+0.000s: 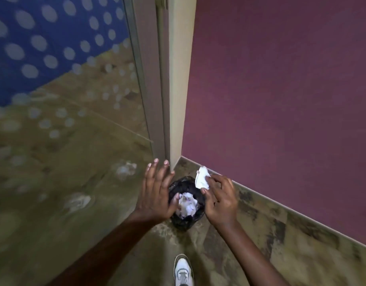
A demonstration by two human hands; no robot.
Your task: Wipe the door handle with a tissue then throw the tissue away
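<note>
A small bin lined with a black bag (185, 219) stands on the floor in the corner, with crumpled white paper inside it. My right hand (219, 201) pinches a white tissue (201, 179) between thumb and fingers, just above the bin's far right rim. My left hand (157, 193) hovers flat over the bin's left side, fingers spread, holding nothing. No door handle is in view.
A glass door panel (64, 100) with white dots and a grey frame (155, 100) rises to the left of the bin. A maroon wall (281, 100) with a skirting edge runs along the right. A white shoe (183, 271) stands on the mottled brown floor below.
</note>
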